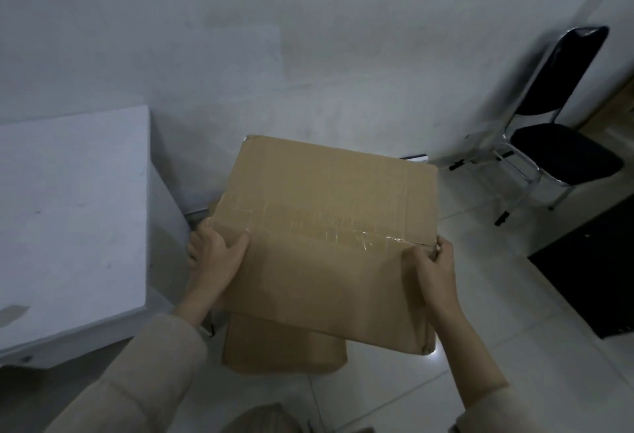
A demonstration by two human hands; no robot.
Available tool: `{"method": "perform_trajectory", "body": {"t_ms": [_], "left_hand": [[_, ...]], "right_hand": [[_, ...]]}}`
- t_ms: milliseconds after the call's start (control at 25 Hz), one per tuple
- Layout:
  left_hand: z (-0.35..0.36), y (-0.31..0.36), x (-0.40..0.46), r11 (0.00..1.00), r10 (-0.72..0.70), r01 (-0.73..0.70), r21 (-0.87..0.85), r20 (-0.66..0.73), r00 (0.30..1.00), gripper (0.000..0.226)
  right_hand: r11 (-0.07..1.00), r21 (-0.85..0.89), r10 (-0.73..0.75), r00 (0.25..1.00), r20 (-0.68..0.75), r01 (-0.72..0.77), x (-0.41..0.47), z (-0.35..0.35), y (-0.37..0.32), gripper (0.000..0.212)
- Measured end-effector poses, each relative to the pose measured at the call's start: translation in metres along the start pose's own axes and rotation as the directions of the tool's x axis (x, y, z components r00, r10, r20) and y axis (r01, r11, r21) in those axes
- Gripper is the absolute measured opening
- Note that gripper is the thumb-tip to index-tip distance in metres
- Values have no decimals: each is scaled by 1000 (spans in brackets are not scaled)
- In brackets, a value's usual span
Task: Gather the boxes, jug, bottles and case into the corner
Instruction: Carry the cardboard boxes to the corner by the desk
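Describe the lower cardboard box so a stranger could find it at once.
Start at the white table on the left; just right of it two brown boxes sit stacked on the tiled floor. The lower cardboard box is the one underneath, mostly hidden, while the larger taped box above is gripped by the left hand and right hand.

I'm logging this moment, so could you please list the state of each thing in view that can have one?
Large cardboard box: taped shut, gripped on both sides, above another box.
Lower cardboard box: closed, on the floor, mostly covered.
Left hand: grips the large box's left edge, thumb on top.
Right hand: grips the right edge, fingers curled.
Black chair: upright, unoccupied, by the wall.
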State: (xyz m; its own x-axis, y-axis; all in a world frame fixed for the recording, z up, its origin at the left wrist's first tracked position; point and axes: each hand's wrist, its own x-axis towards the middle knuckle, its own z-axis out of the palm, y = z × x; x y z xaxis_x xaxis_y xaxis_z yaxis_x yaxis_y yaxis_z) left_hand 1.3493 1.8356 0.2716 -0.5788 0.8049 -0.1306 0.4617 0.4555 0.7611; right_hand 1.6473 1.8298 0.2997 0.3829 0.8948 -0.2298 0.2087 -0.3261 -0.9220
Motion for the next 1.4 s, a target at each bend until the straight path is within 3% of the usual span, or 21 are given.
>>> {"method": "perform_trajectory", "body": {"t_ms": [320,600,840,920,1000,1120,1280,1400], "left_hand": [[30,-4,87,972,-227,230,41,-58,972,65],[72,-24,172,906,-424,419,-65,-117,898,64],[105,-64,199,831,-544,511,-222,-128,829,18],[116,-74,199,834,-542,520,-185,-103,834,25],[124,-79,188,848,-528,526,-72,-18,849,8],[136,-84,176,865,-500,493,95,80,862,36],[148,-70,171,879,-477,458,133,221,851,43],[152,-64,166,879,-477,451,154,300,826,46]], "right_hand": [[994,-103,-12,981,193,32,124,93,-27,49],[972,-228,45,902,430,60,250,195,-26,50],[936,-331,118,778,618,122,321,262,1,54],[912,-393,202,709,676,114,333,280,12,58],[893,-447,313,639,703,55,339,290,23,65],[865,-498,437,589,680,-67,345,286,34,76],[804,-580,555,510,657,-128,340,267,36,68],[814,-559,553,501,666,-154,331,254,42,68]]}}
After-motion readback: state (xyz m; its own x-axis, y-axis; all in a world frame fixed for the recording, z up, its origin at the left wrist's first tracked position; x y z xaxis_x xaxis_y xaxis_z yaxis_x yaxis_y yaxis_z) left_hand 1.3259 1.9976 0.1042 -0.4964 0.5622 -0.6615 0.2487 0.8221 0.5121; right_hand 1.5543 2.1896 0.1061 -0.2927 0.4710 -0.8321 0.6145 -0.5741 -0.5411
